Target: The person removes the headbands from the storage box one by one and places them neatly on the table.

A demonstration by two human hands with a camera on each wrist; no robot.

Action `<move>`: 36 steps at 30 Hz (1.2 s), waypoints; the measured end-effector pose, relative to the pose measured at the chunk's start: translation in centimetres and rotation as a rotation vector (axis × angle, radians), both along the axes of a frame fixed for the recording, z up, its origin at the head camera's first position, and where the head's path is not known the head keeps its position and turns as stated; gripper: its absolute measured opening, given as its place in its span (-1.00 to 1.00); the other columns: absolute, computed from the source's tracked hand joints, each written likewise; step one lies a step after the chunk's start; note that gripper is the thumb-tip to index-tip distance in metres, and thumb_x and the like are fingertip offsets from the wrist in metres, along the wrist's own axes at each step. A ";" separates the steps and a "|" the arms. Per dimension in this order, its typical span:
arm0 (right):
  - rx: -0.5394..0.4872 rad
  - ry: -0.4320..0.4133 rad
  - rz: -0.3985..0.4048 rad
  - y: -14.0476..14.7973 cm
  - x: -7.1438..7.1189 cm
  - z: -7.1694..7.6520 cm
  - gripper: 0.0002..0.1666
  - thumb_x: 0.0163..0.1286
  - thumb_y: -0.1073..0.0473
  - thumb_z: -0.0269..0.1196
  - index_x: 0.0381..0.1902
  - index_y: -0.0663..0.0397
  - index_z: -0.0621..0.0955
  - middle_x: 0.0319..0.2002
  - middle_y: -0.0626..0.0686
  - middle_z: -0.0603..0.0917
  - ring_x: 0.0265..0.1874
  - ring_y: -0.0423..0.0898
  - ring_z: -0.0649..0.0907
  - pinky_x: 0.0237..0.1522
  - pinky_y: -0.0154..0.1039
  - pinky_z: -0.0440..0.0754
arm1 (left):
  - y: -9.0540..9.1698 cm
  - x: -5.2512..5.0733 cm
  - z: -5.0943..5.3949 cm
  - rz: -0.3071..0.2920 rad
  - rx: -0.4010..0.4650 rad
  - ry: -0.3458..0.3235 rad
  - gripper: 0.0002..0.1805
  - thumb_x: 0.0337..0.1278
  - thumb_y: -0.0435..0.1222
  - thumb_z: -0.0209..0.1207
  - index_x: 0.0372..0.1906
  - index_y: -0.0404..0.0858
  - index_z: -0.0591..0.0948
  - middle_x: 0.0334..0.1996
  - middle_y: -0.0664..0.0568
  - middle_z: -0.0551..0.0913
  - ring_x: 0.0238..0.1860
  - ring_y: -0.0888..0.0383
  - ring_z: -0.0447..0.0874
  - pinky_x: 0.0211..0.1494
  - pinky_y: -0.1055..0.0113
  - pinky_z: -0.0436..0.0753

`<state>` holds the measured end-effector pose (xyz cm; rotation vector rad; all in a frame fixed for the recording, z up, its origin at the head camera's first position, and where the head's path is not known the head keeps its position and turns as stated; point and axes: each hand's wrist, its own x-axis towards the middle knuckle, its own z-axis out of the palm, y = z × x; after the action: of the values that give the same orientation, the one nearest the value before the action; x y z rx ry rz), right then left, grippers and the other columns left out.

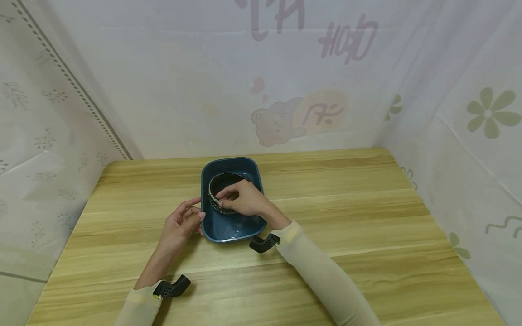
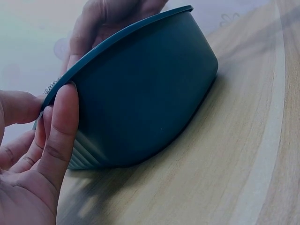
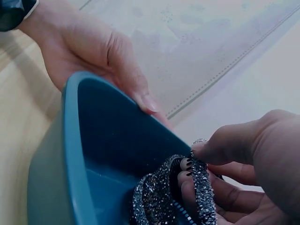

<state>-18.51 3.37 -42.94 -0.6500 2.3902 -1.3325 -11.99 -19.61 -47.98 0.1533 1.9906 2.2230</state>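
Observation:
A blue plastic tub [image 1: 228, 231] stands on the table, holding dark glittery headbands [image 3: 159, 192] with small teeth along their inner side. My right hand [image 1: 248, 198] reaches over the tub and pinches one silver-and-black headband [image 3: 202, 187] between thumb and fingers. The right wrist view shows that band raised beside the others. On the tub's left side, my left hand [image 1: 179, 226] holds the rim, thumb at the edge and fingers close by. The left wrist view catches the tub's outer wall [image 2: 140, 93] from below the rim. How many headbands overlap is hard to tell.
The wooden table [image 1: 346, 203] extends around the tub on all sides. A pale printed cloth [image 1: 183, 90] hangs behind it and along both sides. Black wrist mounts [image 1: 173, 286] stick out from both sleeves, the right one close to the tub's near corner.

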 end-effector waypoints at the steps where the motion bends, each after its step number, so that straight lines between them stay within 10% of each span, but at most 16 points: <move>1: -0.005 -0.009 0.001 0.0 0.0 0.0 -0.77 0.41 0.17 0.37 -0.01 0.00 0.79 -0.13 -0.04 0.82 -0.26 -0.31 0.71 -0.26 -0.45 0.67 | 0.0 0.0 0.0 0.000 -0.001 -0.001 -0.42 0.45 -0.38 0.18 0.45 -0.41 0.30 -0.27 0.14 0.62 -0.48 0.30 0.64 -0.37 0.41 0.73; 36: -0.221 -0.010 0.026 2.3 1.0 1.8 -0.70 0.44 0.20 0.34 0.10 0.08 0.73 -0.06 0.06 0.78 -0.13 -0.22 0.74 -0.04 -0.37 0.73 | 0.0 -0.1 -0.3 0.000 0.027 -0.013 -0.44 0.46 -0.39 0.17 0.44 -0.40 0.30 -0.27 0.15 0.61 -0.48 0.30 0.63 -0.37 0.41 0.73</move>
<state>-17.49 5.65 -41.09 -0.7285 2.2372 -1.5991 -12.05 -19.64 -48.33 0.1410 1.9546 2.2461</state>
